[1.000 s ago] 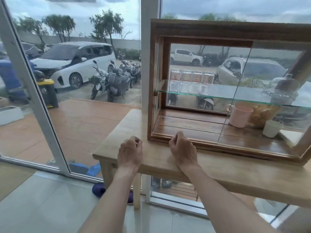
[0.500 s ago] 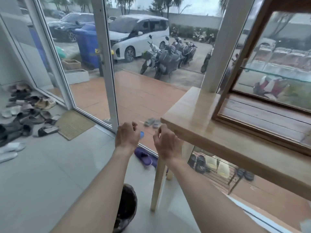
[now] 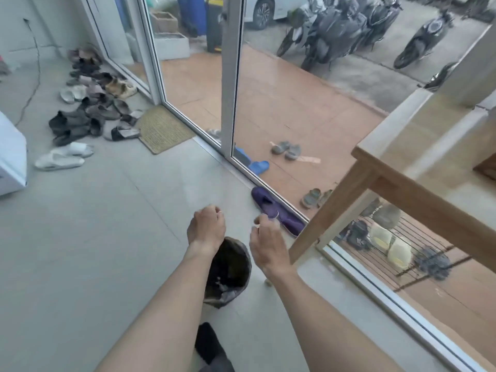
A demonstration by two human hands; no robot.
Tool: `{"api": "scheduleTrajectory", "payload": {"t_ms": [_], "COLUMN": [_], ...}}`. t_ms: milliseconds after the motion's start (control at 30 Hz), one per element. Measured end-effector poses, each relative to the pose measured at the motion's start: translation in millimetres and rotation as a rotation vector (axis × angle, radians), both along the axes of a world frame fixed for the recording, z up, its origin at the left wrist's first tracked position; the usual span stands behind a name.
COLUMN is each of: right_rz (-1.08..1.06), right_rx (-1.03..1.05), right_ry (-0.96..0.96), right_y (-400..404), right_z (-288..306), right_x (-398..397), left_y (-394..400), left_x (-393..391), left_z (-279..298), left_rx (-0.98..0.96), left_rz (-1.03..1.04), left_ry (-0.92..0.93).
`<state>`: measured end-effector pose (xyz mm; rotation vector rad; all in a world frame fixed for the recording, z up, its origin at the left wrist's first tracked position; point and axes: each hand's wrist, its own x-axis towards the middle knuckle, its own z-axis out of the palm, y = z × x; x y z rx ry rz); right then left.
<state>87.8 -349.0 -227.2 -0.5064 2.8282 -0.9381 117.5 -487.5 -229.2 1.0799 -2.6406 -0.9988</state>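
My left hand [image 3: 206, 224] hovers with its fingers curled into a loose fist just above the far rim of a small bin with a dark liner [image 3: 230, 272] on the grey floor. My right hand [image 3: 268, 245] is beside it, over the bin's right edge, its fingers also curled. A tiny pale speck shows at the right fingertips, too small to identify. I see nothing held in either hand.
A wooden table [image 3: 397, 173] juts in from the right, its leg [image 3: 330, 210] close to my right hand. A purple slipper [image 3: 276, 213] lies by the glass door track. Several shoes [image 3: 91, 108] and a doormat [image 3: 163, 128] lie at the left. A white appliance [image 3: 10, 154] stands far left.
My view has swung down and left from the table and its glass cabinet to the floor. Both fists left the table edge and now hang over the bin.
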Motion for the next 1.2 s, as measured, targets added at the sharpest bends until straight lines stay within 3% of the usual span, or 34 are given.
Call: {"api": "scheduleTrajectory", "payload": {"t_ms": [267,567,833,1200], "right_rz": [0.0,-0.128,-0.275,-0.645], "right_rx": [0.053,-0.043,-0.116,0.028], "right_ry": [-0.016,0.195,0.377,0.549], "right_y": [2.6,75.1,220.5,458.8], "right_z": [8.0,123.7,197.8,242.2], "right_x": [-5.1,-30.3,-11.2,28.2], "left_y": [-9.6,51.7,183.6,397.1], "left_x": [10.5,-10.5,-44.7,-56.9], "left_z": [-0.4,100.5,178.5,230.5], "left_rx": [-0.036,-0.139,-0.174,-0.084], "left_rz": [0.03,-0.1,-0.33,-0.671], "left_ry": [-0.054,0.189,0.403,0.606]}}
